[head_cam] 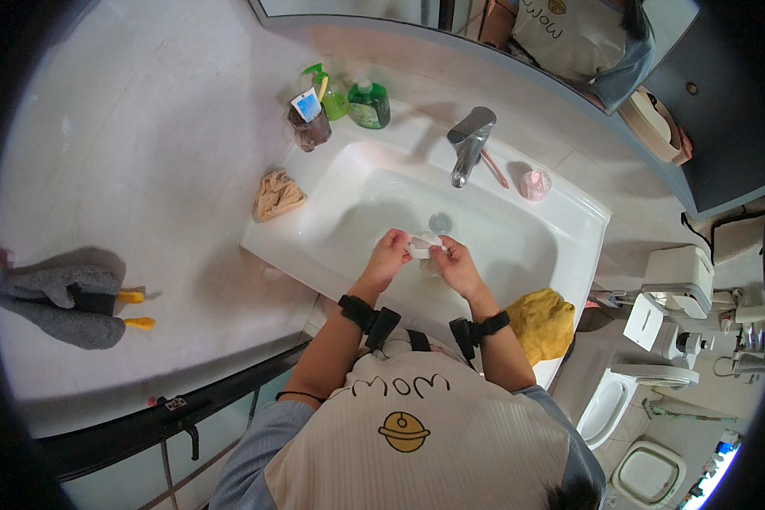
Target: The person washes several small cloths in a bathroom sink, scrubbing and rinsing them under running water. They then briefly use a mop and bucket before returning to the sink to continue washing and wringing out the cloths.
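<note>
Over the basin of a white washbasin (516, 261), my left hand (389, 255) and my right hand (454, 262) hold a small white item (422, 246) between their fingertips; its exact kind is unclear. Water stands in the basin, and the round drain stopper (440, 223) shows just beyond my fingers. Something pale hangs below the item, too blurred to name. Both wrists wear black straps with small black devices. A chrome faucet (468, 143) rises from the back rim.
On the rim are green pump bottles (368, 104), a brown cup (310, 129) with a tube, a tan cloth (278, 196), a pink jar (535, 185) and a mustard cloth (542, 325). A mirror cabinet (472, 43) overhangs the back. A grey towel (70, 299) hangs at left.
</note>
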{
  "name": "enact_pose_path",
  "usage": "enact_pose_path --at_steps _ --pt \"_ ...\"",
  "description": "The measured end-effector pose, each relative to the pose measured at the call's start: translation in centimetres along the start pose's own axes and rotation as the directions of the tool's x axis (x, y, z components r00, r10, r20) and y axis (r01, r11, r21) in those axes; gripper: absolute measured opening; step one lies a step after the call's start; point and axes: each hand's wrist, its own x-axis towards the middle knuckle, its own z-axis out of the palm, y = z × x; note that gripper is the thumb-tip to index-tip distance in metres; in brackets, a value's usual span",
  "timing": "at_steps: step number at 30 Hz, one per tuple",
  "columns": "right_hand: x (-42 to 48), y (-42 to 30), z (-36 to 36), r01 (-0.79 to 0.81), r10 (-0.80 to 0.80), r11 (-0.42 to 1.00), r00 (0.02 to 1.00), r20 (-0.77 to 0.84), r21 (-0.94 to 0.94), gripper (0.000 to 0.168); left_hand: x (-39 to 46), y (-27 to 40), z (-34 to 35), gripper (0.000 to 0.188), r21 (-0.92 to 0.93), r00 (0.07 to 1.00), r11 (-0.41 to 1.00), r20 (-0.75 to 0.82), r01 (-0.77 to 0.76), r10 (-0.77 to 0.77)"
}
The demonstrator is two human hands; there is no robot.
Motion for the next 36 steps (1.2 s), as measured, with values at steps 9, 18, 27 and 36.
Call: enact_pose_path --at_steps 9,18,27,36 --pt "-1.4 0.0 -1.5 -0.309 0.290 0.645 0.945 0.149 0.699 0.026 1.0 0.8 -1.2 0.021 -0.569 0.968 0.793 0.227 0.217 -0.102" --pt "1.1 -2.1 0.4 -0.127 0.006 0.710 0.985 -0.174 -0.693 0.018 0.5 0.7 -0.1 0.028 0.232 0.992 0.971 0.125 -0.061 0.033" --pt "-0.5 -1.6 0.8 -0.172 0.180 0.874 0.983 0.027 0.454 0.021 0.3 1.2 1.1 0.035 0.930 0.904 0.352 -0.054 -0.110 0.424" --pt "0.1 -1.5 -1.9 -0.053 0.055 0.998 0.996 0.076 -0.027 0.022 0.6 0.6 -0.5 0.027 -0.028 0.993 0.999 0.111 0.032 -0.029"
